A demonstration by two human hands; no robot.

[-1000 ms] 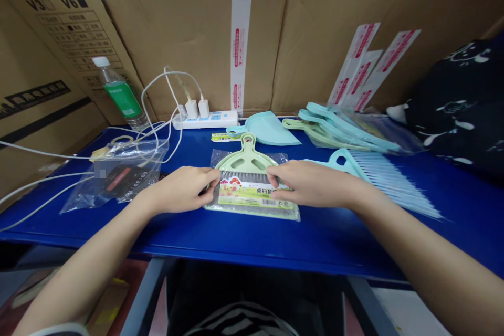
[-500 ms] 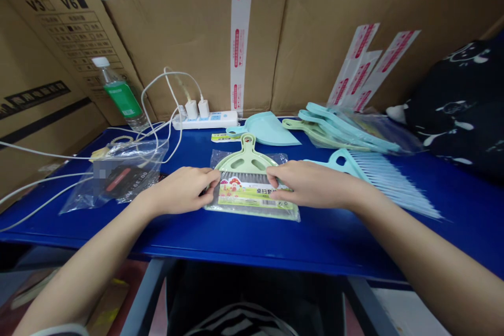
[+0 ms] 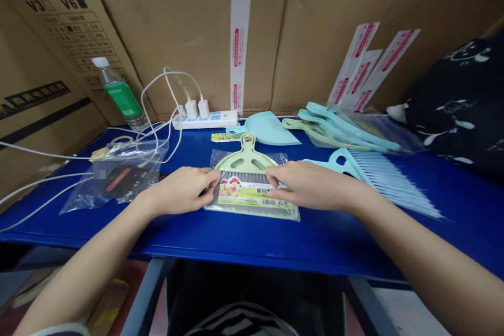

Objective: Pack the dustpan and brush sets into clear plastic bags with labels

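A light green brush and dustpan set [image 3: 244, 194] lies flat in a clear plastic bag on the blue table, handle pointing away from me. Grey bristles and a label with red mushrooms show through the plastic. My left hand [image 3: 183, 189] has its fingers curled closed at the bag's left edge. Closed over the right part of the label is my right hand [image 3: 315, 184], its thumb and fingertips on the bag. Partly behind my right wrist lies a light blue brush [image 3: 389, 178]. Beyond the set rests a light blue dustpan [image 3: 270, 128].
Several bagged blue and green sets [image 3: 342, 128] are piled at the back right, near a dark patterned cloth item [image 3: 460, 105]. A power strip [image 3: 216, 119] with white cables, a bottle [image 3: 124, 97] and a bagged black timer [image 3: 126, 181] are on the left. Cardboard [image 3: 189, 37] walls the back.
My right hand has shifted very slightly left over the label. My left hand and the bagged set look the same.
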